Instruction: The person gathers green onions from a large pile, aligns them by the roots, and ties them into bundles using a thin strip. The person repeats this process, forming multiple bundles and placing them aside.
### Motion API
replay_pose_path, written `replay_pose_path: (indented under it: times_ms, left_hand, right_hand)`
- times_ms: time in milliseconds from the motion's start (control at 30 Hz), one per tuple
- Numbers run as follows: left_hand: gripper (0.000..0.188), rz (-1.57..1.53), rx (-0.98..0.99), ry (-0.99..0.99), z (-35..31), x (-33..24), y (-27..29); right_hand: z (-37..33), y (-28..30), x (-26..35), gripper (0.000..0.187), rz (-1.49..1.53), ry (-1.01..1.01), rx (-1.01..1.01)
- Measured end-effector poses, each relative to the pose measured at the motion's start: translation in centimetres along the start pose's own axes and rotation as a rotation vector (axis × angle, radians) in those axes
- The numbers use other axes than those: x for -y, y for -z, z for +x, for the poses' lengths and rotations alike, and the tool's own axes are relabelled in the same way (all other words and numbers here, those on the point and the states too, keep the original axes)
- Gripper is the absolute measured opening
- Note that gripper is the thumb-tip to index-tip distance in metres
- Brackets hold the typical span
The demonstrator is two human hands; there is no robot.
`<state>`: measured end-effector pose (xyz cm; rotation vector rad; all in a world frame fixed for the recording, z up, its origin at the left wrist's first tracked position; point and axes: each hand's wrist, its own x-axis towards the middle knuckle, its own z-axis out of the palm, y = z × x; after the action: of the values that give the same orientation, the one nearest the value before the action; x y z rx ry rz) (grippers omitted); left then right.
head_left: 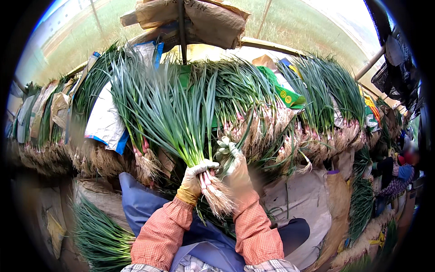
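My left hand (197,177), in a pale glove with a yellow cuff, is wrapped round the stalks of a bunch of green onions (190,147). Long green leaves fan up and to the left from this grip. Below it, pinkish-white bulbs and stringy roots (218,198) poke out toward my right wrist. Close beside the bunch, my right hand (231,159) is raised in a similar glove with its fingers curled. A thin green leaf runs up by those fingers, but what they hold, if anything, is hidden.
A long bank of green onions (253,109) stretches across in front, roots toward me. White sacking (106,119) and a green bag (290,97) lie among them. More green onions (100,238) rest at lower left. Another person (394,177) is at far right. A dark post (182,34) stands ahead.
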<state>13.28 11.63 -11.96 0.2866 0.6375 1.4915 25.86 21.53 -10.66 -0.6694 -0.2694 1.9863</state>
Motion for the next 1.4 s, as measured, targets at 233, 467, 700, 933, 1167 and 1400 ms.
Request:
replay_pose_path:
  times_ms: [233,467,700,933,1167,1400]
  left_hand:
    - [0.025,0.130,-0.087,-0.003,-0.8,0.1,-0.9]
    - [0.014,0.060,-0.278,-0.111,0.3,0.1,-0.9]
    - [0.032,-0.246,-0.001,-0.170,-1.8,-3.0,-3.2]
    - [0.064,-0.614,0.295,0.154,-1.2,-1.4,2.8]
    - [0.052,-0.365,0.024,0.149,-3.0,-0.9,0.5]
    - [0.030,-0.345,0.001,0.094,-4.3,-0.3,3.2]
  right_hand:
    - [2.4,-1.2,-1.3,0.024,-1.027,0.025,0.000]
    - [0.7,-3.4,2.1,0.019,-0.133,0.006,0.080]
    - [9.4,-2.2,14.1,0.057,-1.876,0.637,-0.477]
    - [4.1,-0.1,9.0,0.035,-1.219,0.233,0.120]
    - [-4.1,1.7,7.0,0.010,-0.852,-0.037,-0.031]
    - [-10.7,10.9,11.2,0.027,-1.028,0.264,-0.240]
